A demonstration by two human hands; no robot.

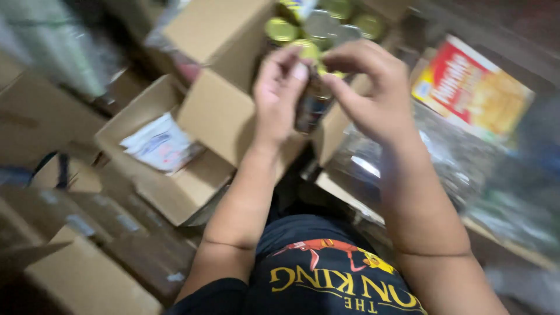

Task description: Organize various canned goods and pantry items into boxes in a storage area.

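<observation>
Both of my hands are raised over an open cardboard box (221, 111) and hold one can (312, 105) between them; it has a gold lid and a dark label. My left hand (280, 93) grips the can from its left side. Over the top of the can, from the right, curl the fingers of my right hand (370, 87). Behind my hands, several more cans with gold and silver lids (321, 23) stand packed in the box. The picture is blurred by motion.
A smaller open box (157, 175) at the left holds a white plastic packet (157, 143). More cardboard boxes (76, 274) lie at the lower left. A red and yellow carton (469, 87) sits at the right above clear plastic wrapping (461, 163).
</observation>
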